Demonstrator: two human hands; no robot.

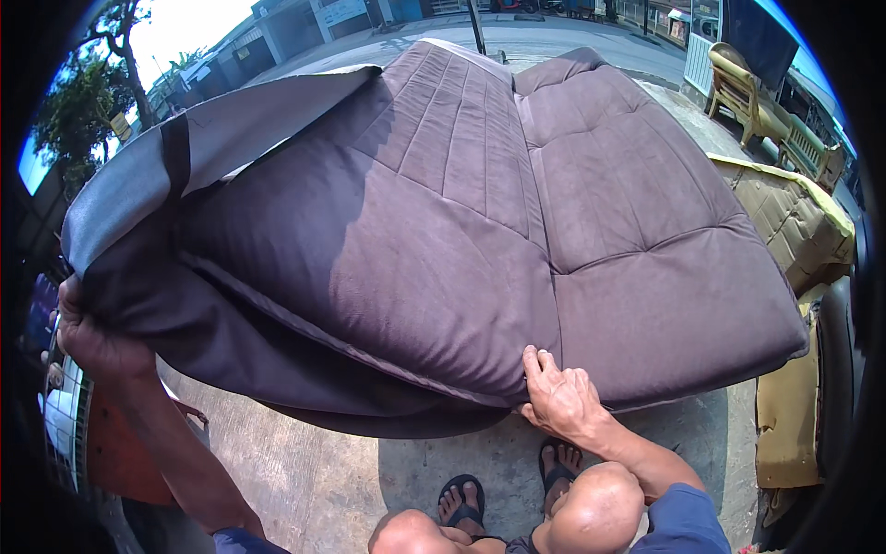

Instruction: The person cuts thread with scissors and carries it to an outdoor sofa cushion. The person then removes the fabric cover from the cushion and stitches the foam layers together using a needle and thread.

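A large brown padded cushion (669,300) fills the view, one section quilted in stripes, the other tufted in squares. On its left, a loose dark fabric cover (277,360) with a pale underside folds up and hangs along the side. My left hand (101,332) is closed on the cover's edge at the far left. My right hand (558,392) grips the cushion's near edge by the middle seam, fingertips on top and thumb partly hidden.
Wicker-like furniture (748,92) and cardboard-covered padded pieces (784,212) stand right. A red-orange board (129,443) and wire rack lie left. My sandalled feet (461,503) are on concrete (277,415). A street (554,28) runs beyond, with a tree at left.
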